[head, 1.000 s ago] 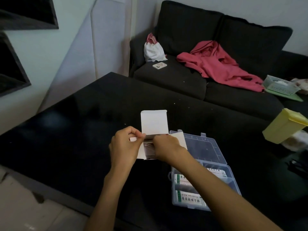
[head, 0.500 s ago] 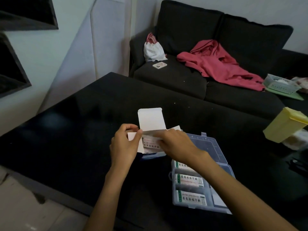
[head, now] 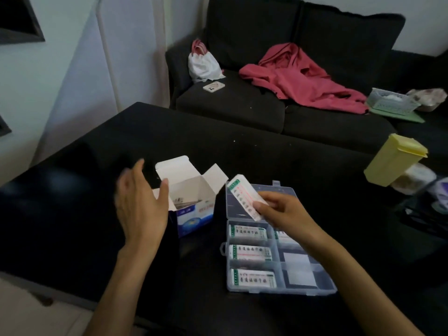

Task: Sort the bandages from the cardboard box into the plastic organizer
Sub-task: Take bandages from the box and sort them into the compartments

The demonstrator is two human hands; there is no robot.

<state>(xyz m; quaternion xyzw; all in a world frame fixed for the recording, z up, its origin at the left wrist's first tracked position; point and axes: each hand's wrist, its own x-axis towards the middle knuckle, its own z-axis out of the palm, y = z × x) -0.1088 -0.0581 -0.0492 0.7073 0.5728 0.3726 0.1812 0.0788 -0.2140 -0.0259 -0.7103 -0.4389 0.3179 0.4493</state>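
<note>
A dark, dim room with a black table (head: pixel 97 166) filling the lower frame and a dark sofa (head: pixel 266 105) across the top. Right of centre the right hand (head: pixel 278 212) pinches one wrapped bandage (head: pixel 242 196) between thumb and fingers, tilted with its top end toward the upper left, held over the far edge of the plastic organizer (head: pixel 324 287). The organizer lies open in the lower centre-right; three bandages (head: pixel 249 253) lie flat in its left column of compartments, and another shows partly under the wrist. Just left of it stands the cardboard box (head: pixel 194 214), blue and white, flaps open upward, with more bandages visible inside. The left hand (head: pixel 140 204) is released, fingers straight and spread, blurred, just beside the box's left side; whether it touches the flap cannot be told. Outward: a yellow container (head: pixel 392 163) at the right edge of the table; on the sofa a red garment (head: pixel 303 78), a white bag (head: pixel 203 64), a phone (head: pixel 213 86) and a pale basket (head: pixel 392 101) at upper right
</note>
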